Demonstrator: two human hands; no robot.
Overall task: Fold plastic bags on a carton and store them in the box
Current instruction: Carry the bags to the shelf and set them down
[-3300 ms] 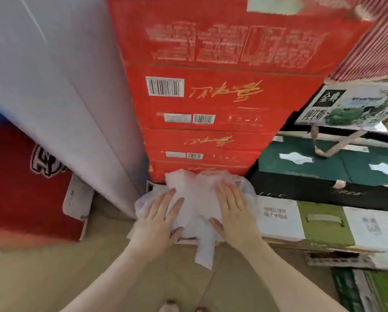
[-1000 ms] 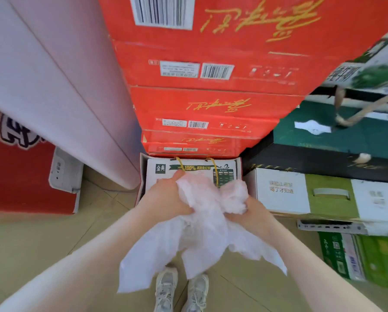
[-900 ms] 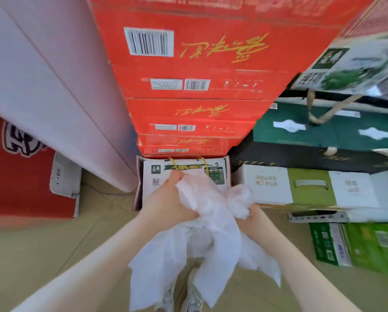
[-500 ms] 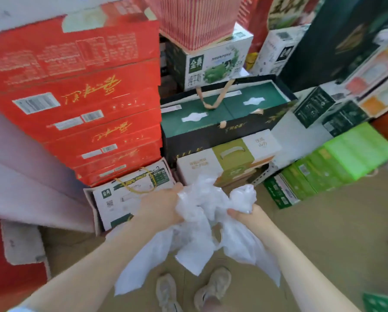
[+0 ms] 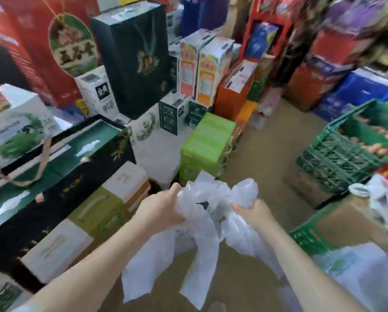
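A bundle of crumpled white plastic bags (image 5: 202,224) hangs in the air in front of me, its loose ends trailing down toward the floor. My left hand (image 5: 160,209) grips the bundle's left side. My right hand (image 5: 252,213) grips its right side, fingers curled into the plastic. At the right stands a brown cardboard box (image 5: 350,224) with more plastic bags (image 5: 381,199) lying over its far edge. The whole view is motion-blurred.
Stacked gift cartons (image 5: 53,183) fill the left side; a bright green carton (image 5: 207,140) stands ahead. A green plastic crate (image 5: 345,154) of produce sits at the right. More plastic (image 5: 354,271) lies at the lower right. Tan floor (image 5: 265,140) runs between the stacks.
The bags have been lifted off the carton by the red stack and bunched in both hands. My view has swung right, away from the red cartons toward the crate and brown box.
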